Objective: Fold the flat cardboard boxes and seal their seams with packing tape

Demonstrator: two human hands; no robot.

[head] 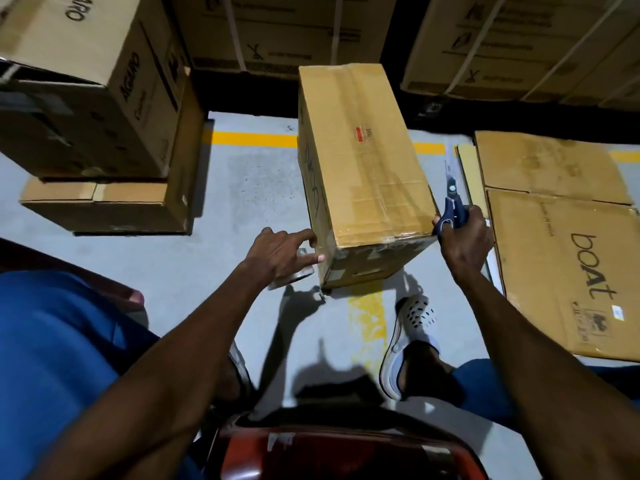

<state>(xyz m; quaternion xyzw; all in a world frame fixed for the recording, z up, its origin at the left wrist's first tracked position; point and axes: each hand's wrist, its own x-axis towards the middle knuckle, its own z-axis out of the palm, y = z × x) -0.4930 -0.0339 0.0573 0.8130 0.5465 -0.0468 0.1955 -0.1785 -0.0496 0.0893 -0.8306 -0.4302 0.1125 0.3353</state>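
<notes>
A folded brown cardboard box (360,168) stands on the grey floor in front of me, with clear tape along its top seam and near edge. My left hand (280,254) holds a roll of clear packing tape (294,271) against the box's lower left corner, fingertips touching the cardboard. At the box's near right corner, my right hand (464,237) grips blue-handled scissors (452,202) with the blades pointing up and away.
Flat cardboard sheets (568,244), one printed "boAt", lie on the floor at right. Stacked boxes (90,109) stand at left, and strapped cartons (519,43) line the back. My feet (408,344) and a red chair (332,452) are below.
</notes>
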